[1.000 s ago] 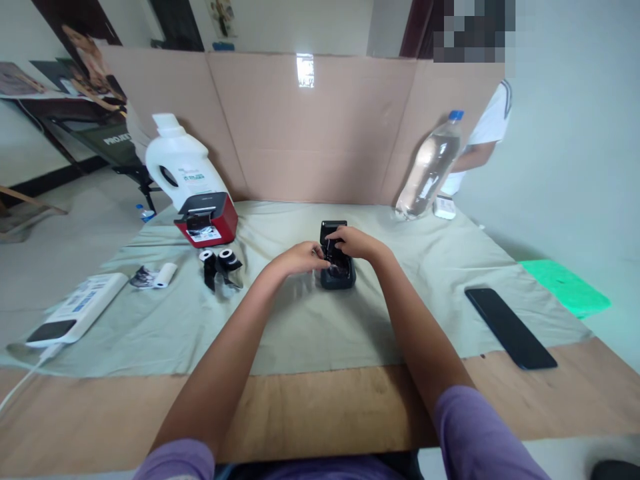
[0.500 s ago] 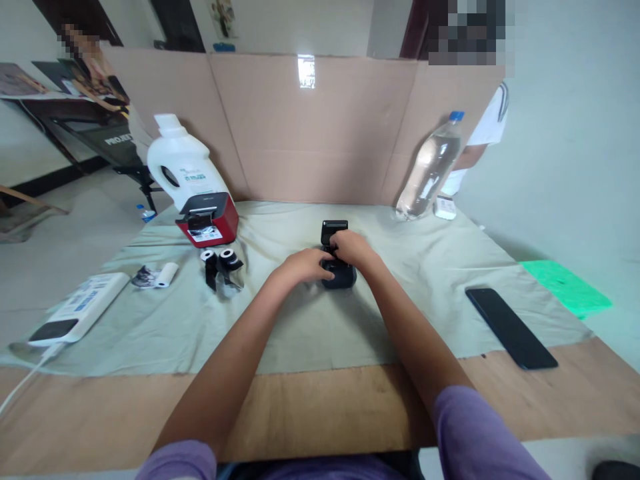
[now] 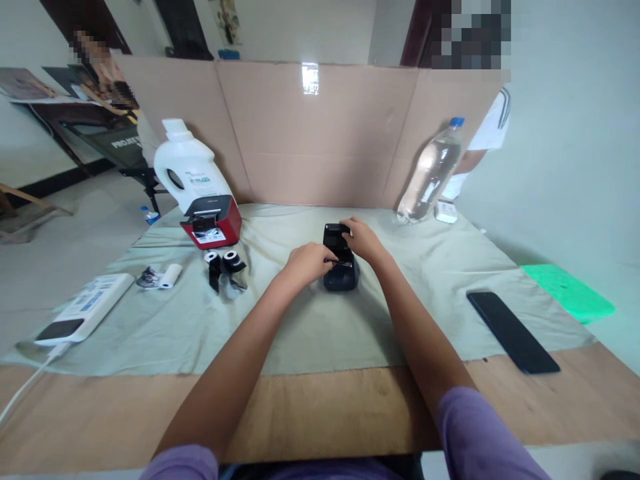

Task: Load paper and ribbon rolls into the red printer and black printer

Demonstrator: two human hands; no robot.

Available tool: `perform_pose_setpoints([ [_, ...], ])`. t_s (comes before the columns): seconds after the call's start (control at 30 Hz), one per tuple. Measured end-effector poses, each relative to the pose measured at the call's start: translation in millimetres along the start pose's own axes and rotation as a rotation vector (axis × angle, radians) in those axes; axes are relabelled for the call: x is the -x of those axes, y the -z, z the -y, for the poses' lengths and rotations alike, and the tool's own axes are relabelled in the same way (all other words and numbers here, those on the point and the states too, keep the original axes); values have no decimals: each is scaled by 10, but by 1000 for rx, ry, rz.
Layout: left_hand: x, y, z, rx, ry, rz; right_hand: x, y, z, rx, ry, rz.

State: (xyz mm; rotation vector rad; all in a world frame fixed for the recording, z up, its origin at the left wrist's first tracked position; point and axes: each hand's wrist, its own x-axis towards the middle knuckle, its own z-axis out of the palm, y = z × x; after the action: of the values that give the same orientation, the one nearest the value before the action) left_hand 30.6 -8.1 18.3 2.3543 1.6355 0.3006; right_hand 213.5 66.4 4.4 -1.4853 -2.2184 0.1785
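Observation:
A small black printer [image 3: 340, 273] sits on the pale cloth [image 3: 310, 320] at the middle of the table, its lid tilted up at the back. My left hand [image 3: 309, 261] grips its left side, fingertips at the opening. Across from it, my right hand [image 3: 363, 239] rests on the lid and right edge. What lies inside the opening is hidden by my fingers.
A red and black printer [image 3: 212, 222] and a white jug [image 3: 186, 168] stand at the back left, two black-cored paper rolls [image 3: 225, 265] and a white roll [image 3: 170, 275] nearer. A power strip [image 3: 83, 311] lies far left, a water bottle [image 3: 430, 172] back right, a phone [image 3: 513, 331] right. Cardboard screen [image 3: 320, 127] behind.
Both hands stayed on the black printer; my right hand moved from the open compartment onto the lid. The view shifted slightly downward.

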Motion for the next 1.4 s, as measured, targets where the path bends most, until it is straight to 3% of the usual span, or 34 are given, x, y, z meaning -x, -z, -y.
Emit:
perform_pose_setpoints([
  [0.1, 15, 11, -41, -53, -10, -18, 10, 112, -34, -50, 46, 102],
  [0.23, 38, 18, -118, -105, -29, -32, 67, 264, 14, -35, 98, 352],
  [0.4, 90, 74, -144, -101, -59, 21, 86, 284, 23, 62, -15, 334],
  [0.53, 28, 84, 65, 27, -113, 92, 73, 282, -41, -24, -192, 441],
  [0.67, -155, -115, 377, 342, -26, -64, 83, 285, -66, -228, -337, 569],
  [0.73, -223, -252, 473, 573, 78, -25, 87, 270, -67, -287, -376, 576],
  [0.8, -252, -357, 514, 803, 189, 101, 89, 242, -75, -316, -411, 575],
  [0.9, -246, -419, 521, 993, 271, 228, 101, 195, -107, -360, -452, 601],
  [1.07, -209, -425, 530, 1053, 252, 221, 209, 149, -140, -478, -489, 582],
  [1.3, -187, -453, 545, 986, 204, 205, 504, -7, -189, -808, -553, 376],
  [1.4, -194, -444, 548, 971, 210, 214, 544, -81, -277, -900, -551, 355],
])
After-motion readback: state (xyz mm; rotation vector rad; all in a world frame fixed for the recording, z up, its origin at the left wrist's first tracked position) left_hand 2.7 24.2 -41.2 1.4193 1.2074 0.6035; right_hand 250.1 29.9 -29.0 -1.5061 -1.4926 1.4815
